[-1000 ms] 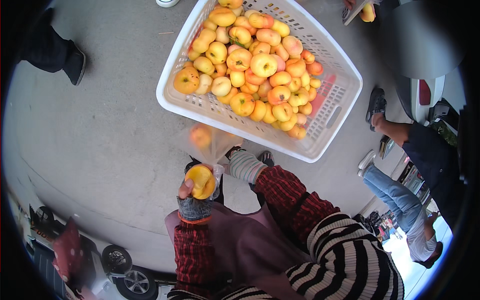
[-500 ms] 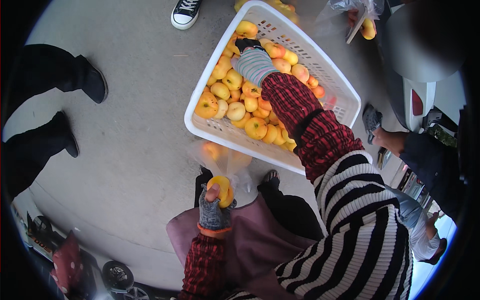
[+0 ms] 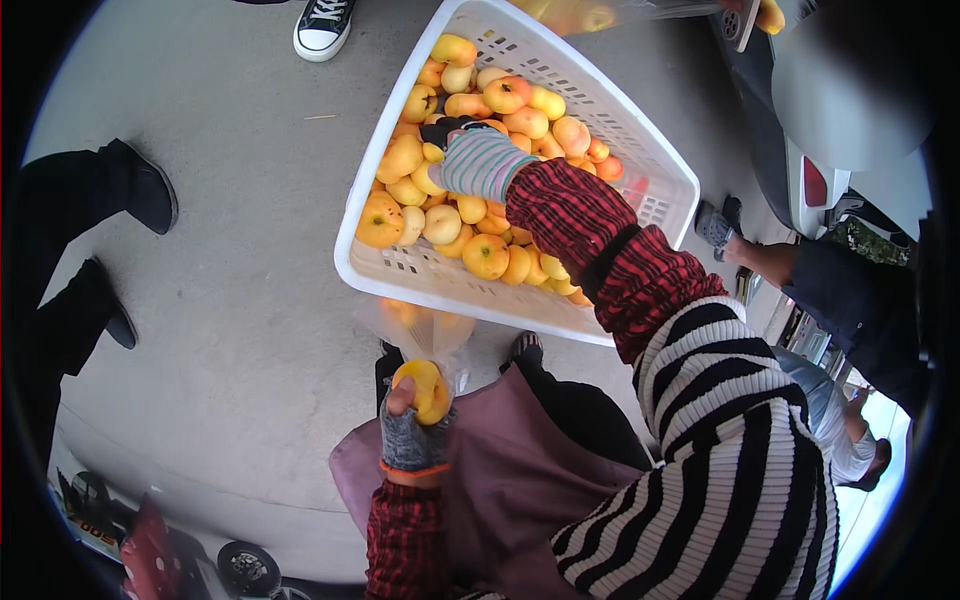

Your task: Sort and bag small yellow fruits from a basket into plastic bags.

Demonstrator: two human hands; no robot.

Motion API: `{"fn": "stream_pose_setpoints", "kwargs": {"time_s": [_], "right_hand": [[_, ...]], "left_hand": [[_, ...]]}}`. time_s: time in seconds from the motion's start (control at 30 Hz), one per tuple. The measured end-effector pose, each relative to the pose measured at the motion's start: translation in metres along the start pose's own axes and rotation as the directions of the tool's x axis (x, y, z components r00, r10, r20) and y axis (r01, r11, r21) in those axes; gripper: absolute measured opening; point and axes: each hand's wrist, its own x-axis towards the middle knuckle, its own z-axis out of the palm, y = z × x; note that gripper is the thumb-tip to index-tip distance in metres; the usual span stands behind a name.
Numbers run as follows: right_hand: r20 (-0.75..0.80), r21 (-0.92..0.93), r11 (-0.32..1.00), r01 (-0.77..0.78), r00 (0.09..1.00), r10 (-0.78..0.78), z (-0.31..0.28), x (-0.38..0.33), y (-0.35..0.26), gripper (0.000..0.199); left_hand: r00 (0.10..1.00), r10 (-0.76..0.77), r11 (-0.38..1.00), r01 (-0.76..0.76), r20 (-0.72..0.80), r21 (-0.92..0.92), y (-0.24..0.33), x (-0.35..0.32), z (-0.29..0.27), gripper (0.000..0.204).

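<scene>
My left hand (image 3: 415, 430), in a grey fingerless glove with an orange cuff, grips a flattened yellow peach (image 3: 430, 392), thumb on top. A clear plastic bag (image 3: 432, 335) with peaches in it hangs just beyond that hand, below the basket's near rim. Inside the white slatted basket (image 3: 480, 308), my right hand (image 3: 470, 150) reaches down among many yellow and orange peaches (image 3: 485, 256). It wears a striped glove with black fingers. Those fingers curl around a yellow peach (image 3: 432, 153); their tips are partly hidden.
A person's dark boots (image 3: 150, 185) stand at left, and a black-and-white sneaker (image 3: 322, 30) beyond the basket. At upper right a hand holds a phone (image 3: 740, 22) beside a plastic bag. A white vehicle (image 3: 815, 195) and another person's clog (image 3: 713, 225) are at right.
My right hand has moved nearer to me over the peaches in the basket. My left hand still holds its peach. The whole view has shifted, and the phone is higher in it.
</scene>
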Motion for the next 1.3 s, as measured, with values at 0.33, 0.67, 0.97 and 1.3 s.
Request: {"fn": "stream_pose_setpoints", "kwargs": {"time_s": [0.33, 0.67, 0.97, 1.3], "right_hand": [[-0.338, 0.109, 0.987, -0.118, 0.93, 0.148, 0.008, 0.024, 0.028, 0.033], [0.139, 0.321, 0.92, -0.224, 0.972, 0.188, 0.038, -0.009, -0.014, 0.064], [0.033, 0.165, 0.969, -0.184, 0.983, 0.181, 0.045, -0.037, -0.034, 0.072], [-0.276, 0.129, 0.992, 0.017, 0.961, 0.019, 0.055, -0.03, -0.033, 0.065]], "left_hand": [[0.993, -0.117, 0.984, 0.114, 0.019, 0.135, -0.025, 0.006, 0.011, 0.047], [0.998, -0.055, 0.997, 0.056, -0.022, 0.049, -0.026, 0.004, 0.006, 0.047], [0.997, -0.059, 0.997, 0.061, -0.042, 0.046, -0.043, 0.005, -0.004, 0.042], [0.994, -0.061, 0.986, 0.074, -0.089, 0.151, -0.055, 0.003, 0.001, 0.049]]}}
